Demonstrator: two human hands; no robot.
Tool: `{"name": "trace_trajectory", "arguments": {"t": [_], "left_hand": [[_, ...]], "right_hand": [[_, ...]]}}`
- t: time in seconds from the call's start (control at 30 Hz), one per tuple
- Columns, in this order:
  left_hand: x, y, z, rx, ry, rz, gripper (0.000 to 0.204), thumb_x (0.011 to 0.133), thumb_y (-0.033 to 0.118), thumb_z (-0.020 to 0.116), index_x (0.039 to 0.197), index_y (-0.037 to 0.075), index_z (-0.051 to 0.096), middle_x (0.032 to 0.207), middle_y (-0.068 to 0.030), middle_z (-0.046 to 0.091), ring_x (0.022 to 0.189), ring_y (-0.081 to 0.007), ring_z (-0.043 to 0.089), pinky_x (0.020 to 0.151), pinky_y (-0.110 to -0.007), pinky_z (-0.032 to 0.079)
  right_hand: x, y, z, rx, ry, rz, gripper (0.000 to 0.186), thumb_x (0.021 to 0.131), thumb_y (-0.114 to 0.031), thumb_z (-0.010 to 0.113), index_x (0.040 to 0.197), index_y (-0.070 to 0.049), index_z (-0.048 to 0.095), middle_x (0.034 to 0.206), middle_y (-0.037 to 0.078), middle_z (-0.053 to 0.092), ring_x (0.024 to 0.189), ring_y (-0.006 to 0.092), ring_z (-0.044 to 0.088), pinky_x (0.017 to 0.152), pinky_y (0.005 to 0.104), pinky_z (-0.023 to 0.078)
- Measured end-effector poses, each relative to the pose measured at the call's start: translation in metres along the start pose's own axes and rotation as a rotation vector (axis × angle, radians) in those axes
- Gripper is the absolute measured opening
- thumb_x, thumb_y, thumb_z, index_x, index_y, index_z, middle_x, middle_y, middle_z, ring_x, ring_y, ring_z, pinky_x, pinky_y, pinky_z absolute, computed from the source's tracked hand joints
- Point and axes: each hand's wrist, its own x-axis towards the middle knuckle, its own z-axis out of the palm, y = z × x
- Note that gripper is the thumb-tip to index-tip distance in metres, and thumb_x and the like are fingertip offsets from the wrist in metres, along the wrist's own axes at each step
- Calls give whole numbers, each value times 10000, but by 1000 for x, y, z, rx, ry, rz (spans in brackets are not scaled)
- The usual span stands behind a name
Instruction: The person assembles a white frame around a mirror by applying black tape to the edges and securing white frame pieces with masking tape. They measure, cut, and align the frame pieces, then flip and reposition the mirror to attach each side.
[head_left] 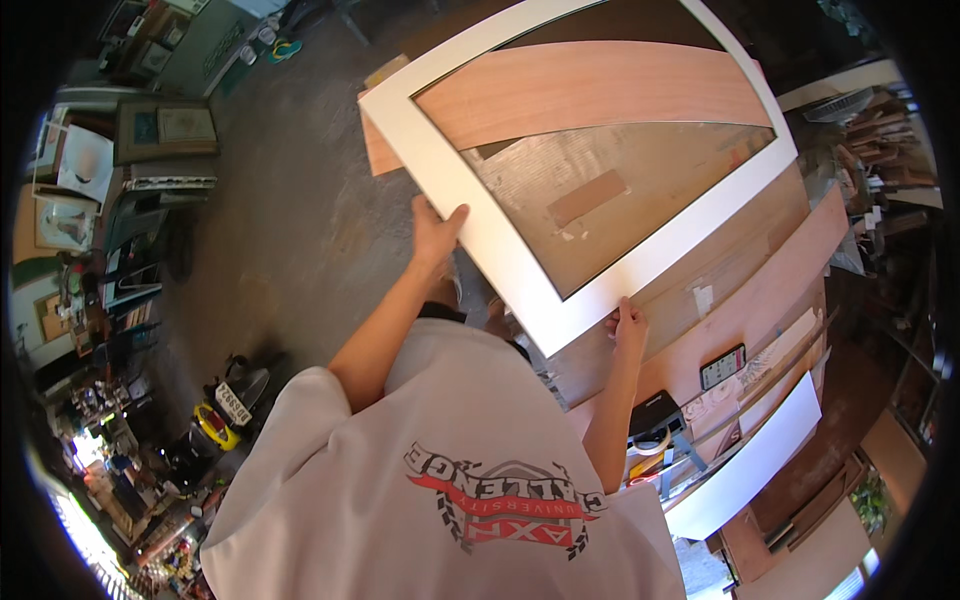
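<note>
A white mat board with a large dark-edged window is held tilted in front of me, above a worktop. My left hand is closed on its left side, the thumb lying on the white face. Near the closest corner, my right hand pinches the lower edge between thumb and fingers. Through the window I see a pinkish plywood strip and a small brown cardboard piece on the worktop. Whether glass fills the window, I cannot tell.
On the worktop at right lie a phone, a tape roll, wood strips and a white sheet. Framed pictures stack at far left. A motorcycle stands at lower left. Scrap wood piles at far right.
</note>
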Motion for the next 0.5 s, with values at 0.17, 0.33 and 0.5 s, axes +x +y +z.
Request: {"name": "trace_trajectory", "arguments": {"t": [0.17,0.33,0.5], "left_hand": [[5,21,-33,188,13,-29,681,851,56,748,1339,-30,281,1142,-241,607,932,-291,688,681,-360,624],[15,28,-42,219,29,64,650,907,13,667,1414,16,260,1214,-254,614,1044,-276,657,834,-347,554],[44,27,-62,108,68,273,627,973,-5,593,1495,35,247,1250,-217,621,1090,-237,638,908,-323,505]], "right_hand": [[18,-27,0,249,28,-75,442,993,-368,666,1196,13,569,949,43,630,861,110,614,619,306,516],[49,-58,13,329,-25,-121,310,979,-256,687,1130,-14,567,838,18,569,670,103,539,565,293,492],[20,-62,44,306,24,-315,191,954,-169,706,965,-29,576,723,-7,540,591,92,525,499,270,458]]}}
